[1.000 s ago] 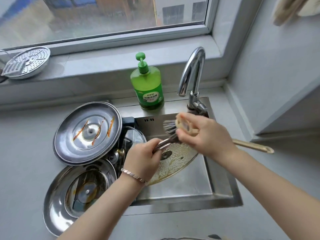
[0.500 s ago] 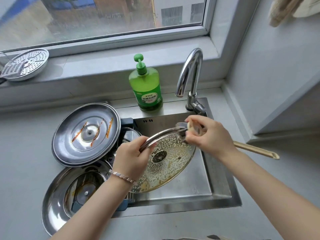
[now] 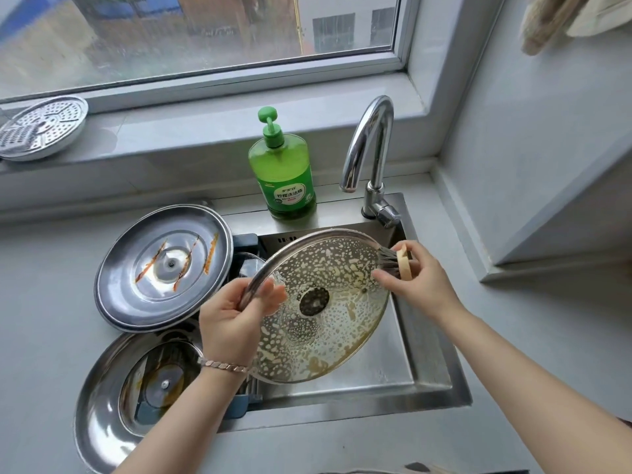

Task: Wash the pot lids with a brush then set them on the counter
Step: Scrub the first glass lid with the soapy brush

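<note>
- Both hands are busy: my left hand (image 3: 236, 323) grips the rim of the glass lid (image 3: 325, 319) at the lid's 9 o'clock edge.
- My right hand (image 3: 420, 278) is curled round the wooden head of the brush (image 3: 393, 263), and its dark bristles touch the lid near the rim at about 2 o'clock.
- I see the glass lid held tilted above the sink (image 3: 431, 371), its face spotted all over with yellowish foam.
- At 9 o'clock from the sink a streaked steel lid (image 3: 164, 268) lies propped over the sink's left edge.
- At 7 o'clock a second steel lid (image 3: 113, 405) lies hollow side up on the counter (image 3: 34, 302).
- At 12 o'clock a green soap bottle (image 3: 285, 176) stands on the back ledge, with the tap (image 3: 369, 142) at 1 o'clock just beside it.
- Far off at 10 o'clock a perforated plate (image 3: 41, 128) rests on the window sill (image 3: 191, 118).
</note>
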The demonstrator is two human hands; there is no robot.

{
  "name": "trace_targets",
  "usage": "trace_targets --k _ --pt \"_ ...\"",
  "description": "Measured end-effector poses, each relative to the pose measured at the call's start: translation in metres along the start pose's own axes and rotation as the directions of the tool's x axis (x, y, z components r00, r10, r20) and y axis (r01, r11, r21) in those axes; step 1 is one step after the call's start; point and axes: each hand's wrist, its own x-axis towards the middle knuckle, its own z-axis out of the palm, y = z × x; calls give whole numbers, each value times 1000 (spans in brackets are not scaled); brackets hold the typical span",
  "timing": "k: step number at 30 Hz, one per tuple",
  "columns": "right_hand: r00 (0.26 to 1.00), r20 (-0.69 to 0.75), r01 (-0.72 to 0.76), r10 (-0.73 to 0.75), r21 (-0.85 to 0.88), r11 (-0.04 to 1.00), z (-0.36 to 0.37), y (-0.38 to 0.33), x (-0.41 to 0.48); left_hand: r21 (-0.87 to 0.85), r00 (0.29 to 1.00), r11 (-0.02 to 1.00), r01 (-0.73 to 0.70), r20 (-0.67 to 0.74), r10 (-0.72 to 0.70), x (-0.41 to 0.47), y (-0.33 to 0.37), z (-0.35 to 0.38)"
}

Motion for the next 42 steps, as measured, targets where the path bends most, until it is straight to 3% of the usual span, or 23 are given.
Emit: trace_targets --k 4,6,7,9,11,13,17,21,23,25,27,29,32,33,36,38,40,42 --pt "990 -59 111 -125 -196 974 -3 -9 0 75 996 997 -26 92 19 -3 -7 -7" --pt "938 -40 312 -344 -334 889 -2 -21 -3 231 976 959 -162 184 120 3 -8 -13" --pt "867 0 457 -498 -399 795 1 -30 -6 298 948 916 -269 252 196 7 -6 -12" --pt "681 162 683 -714 -493 539 13 -47 -12 432 821 712 -553 426 380 15 0 -3" --pt "527 302 774 -794 -557 302 28 -56 -16 503 666 436 -746 553 502 17 3 11" --pt "521 356 749 -776 -627 215 34 -66 -15 519 608 331 -788 578 544 17 4 20" --pt "648 298 658 -701 -682 319 18 -62 -9 537 609 323 -780 532 588 21 -1 22" --pt "918 173 370 -356 -697 614 -8 -52 -5 496 626 402 -770 464 627 23 -1 10" --pt "881 163 431 -443 -660 615 -4 -54 -7 477 634 432 -765 442 635 22 0 11" --pt "732 203 592 -651 -661 460 11 -63 -11 478 612 401 -781 457 646 20 1 17" --pt "659 242 653 -712 -655 382 21 -68 -12 481 595 376 -793 474 650 20 2 20" --pt "714 188 614 -674 -631 474 14 -64 -8 471 606 402 -785 445 660 22 6 14" --pt "920 49 336 -388 -606 721 -4 -50 -5 459 623 448 -768 370 689 24 12 1" --pt "931 47 319 -362 -587 744 -4 -47 -6 462 612 431 -775 377 696 24 13 1" --pt "784 123 541 -608 -616 573 10 -59 -12 480 557 334 -811 463 689 24 11 7" --pt "733 188 615 -654 -595 518 16 -62 -11 486 560 328 -810 476 678 24 8 9" --pt "812 96 531 -576 -532 659 11 -57 -6 486 618 416 -768 392 682 25 6 4" --pt "937 -50 309 -345 -339 889 0 -39 0 421 756 648 -635 169 632 20 8 -2"
